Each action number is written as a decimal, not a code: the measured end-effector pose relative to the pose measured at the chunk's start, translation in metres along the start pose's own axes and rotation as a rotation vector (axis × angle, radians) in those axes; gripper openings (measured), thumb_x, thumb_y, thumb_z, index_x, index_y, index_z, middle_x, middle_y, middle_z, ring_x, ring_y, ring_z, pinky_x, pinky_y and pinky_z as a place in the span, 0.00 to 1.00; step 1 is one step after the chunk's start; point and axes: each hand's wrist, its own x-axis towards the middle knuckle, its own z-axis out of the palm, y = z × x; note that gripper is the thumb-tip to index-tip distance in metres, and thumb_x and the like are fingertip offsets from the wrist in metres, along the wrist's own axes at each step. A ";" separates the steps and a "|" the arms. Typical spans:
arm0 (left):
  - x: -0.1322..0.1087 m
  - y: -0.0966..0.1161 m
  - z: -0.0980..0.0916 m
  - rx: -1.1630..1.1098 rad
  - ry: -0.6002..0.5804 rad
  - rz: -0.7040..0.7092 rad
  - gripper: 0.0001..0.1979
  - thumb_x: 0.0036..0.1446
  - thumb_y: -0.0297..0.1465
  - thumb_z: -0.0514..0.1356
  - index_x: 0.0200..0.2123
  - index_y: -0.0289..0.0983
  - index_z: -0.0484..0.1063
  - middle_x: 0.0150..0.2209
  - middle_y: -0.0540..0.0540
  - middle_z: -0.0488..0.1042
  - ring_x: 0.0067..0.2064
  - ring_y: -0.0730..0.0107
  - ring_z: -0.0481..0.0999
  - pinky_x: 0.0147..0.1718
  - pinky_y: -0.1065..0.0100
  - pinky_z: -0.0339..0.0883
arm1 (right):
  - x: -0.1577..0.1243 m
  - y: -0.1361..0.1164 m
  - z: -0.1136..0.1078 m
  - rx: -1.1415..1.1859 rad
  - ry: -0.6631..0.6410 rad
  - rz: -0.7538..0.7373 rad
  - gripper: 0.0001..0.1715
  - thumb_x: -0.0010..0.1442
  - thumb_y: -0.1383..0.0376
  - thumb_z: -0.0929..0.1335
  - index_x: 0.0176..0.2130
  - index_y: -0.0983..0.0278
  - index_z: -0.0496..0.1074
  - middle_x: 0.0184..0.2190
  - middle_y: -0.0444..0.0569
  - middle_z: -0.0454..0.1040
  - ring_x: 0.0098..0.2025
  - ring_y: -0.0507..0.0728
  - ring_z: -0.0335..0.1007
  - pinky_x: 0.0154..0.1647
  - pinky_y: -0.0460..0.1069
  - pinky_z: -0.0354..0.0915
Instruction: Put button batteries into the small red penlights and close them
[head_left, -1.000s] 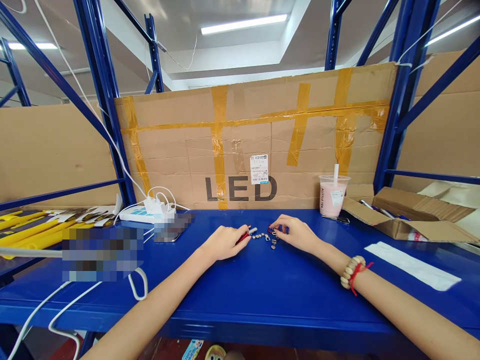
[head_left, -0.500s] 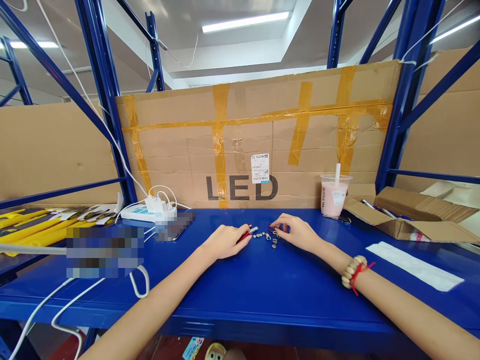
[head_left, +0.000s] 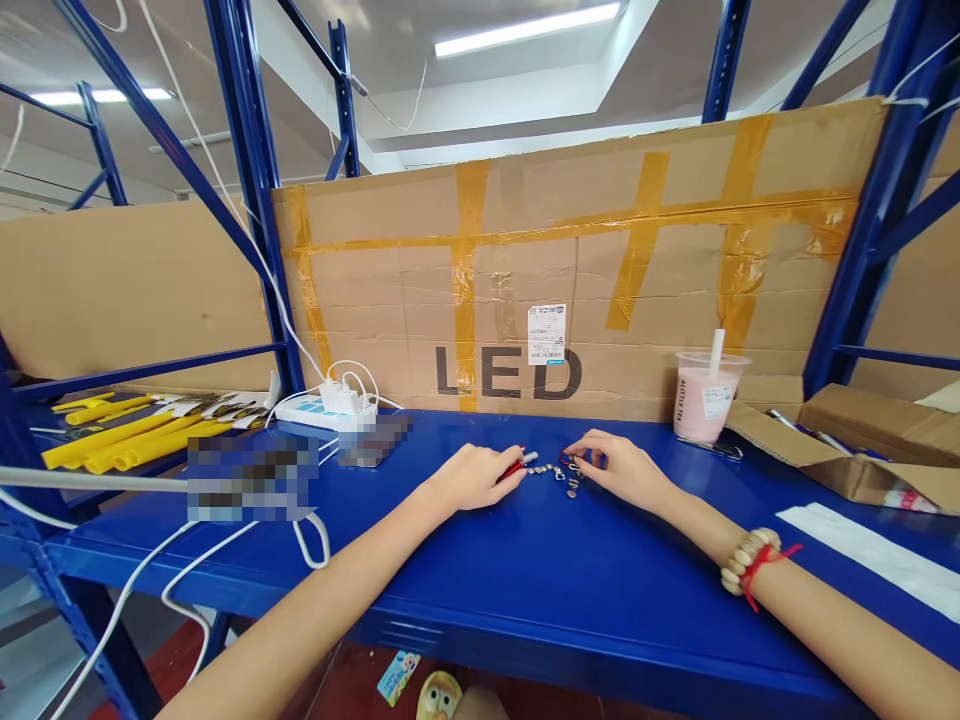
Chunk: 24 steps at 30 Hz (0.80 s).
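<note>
On the blue tabletop, my left hand [head_left: 480,476] is closed around a red object with a pale, rounded tip [head_left: 529,458]; its exact kind is hard to make out. A short metal chain [head_left: 545,469] with small rounded links lies between my two hands. From the chain's right part hangs a dangling metal piece [head_left: 572,489]. My right hand [head_left: 611,465] pinches the chain's right end, where a bit of red [head_left: 565,455] shows by the fingertips. A beaded bracelet [head_left: 750,560] with a red string sits on my right wrist.
A pink drink cup [head_left: 705,400] with a straw stands back right, beside an open cardboard box [head_left: 862,455] and a white paper strip [head_left: 874,555]. At left are a white power strip [head_left: 304,411], cables and yellow-handled tools [head_left: 157,440]. A cardboard wall [head_left: 360,320] closes the back.
The view has turned a little to the left, so everything sits farther right in the picture. Both hands keep nearly the same hold, and the chain lies as before.
</note>
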 end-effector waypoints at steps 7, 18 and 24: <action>-0.001 0.001 0.003 0.036 0.012 0.035 0.16 0.63 0.37 0.42 0.45 0.36 0.62 0.28 0.45 0.75 0.30 0.62 0.76 0.25 0.69 0.63 | 0.001 0.003 0.003 -0.006 -0.006 -0.027 0.14 0.56 0.61 0.60 0.37 0.58 0.73 0.36 0.46 0.72 0.27 0.51 0.66 0.29 0.47 0.63; -0.003 0.000 0.004 0.014 0.033 0.038 0.17 0.63 0.38 0.42 0.47 0.36 0.61 0.29 0.45 0.76 0.30 0.63 0.76 0.23 0.71 0.63 | 0.002 0.009 0.008 -0.014 0.011 -0.023 0.14 0.54 0.58 0.62 0.37 0.57 0.74 0.33 0.46 0.74 0.26 0.52 0.66 0.26 0.47 0.63; -0.004 0.002 0.003 0.027 0.035 0.039 0.17 0.63 0.38 0.42 0.48 0.36 0.61 0.30 0.46 0.76 0.31 0.64 0.76 0.23 0.71 0.62 | 0.003 0.009 0.008 -0.015 -0.018 0.019 0.14 0.53 0.59 0.62 0.37 0.56 0.73 0.31 0.44 0.74 0.26 0.52 0.65 0.27 0.47 0.63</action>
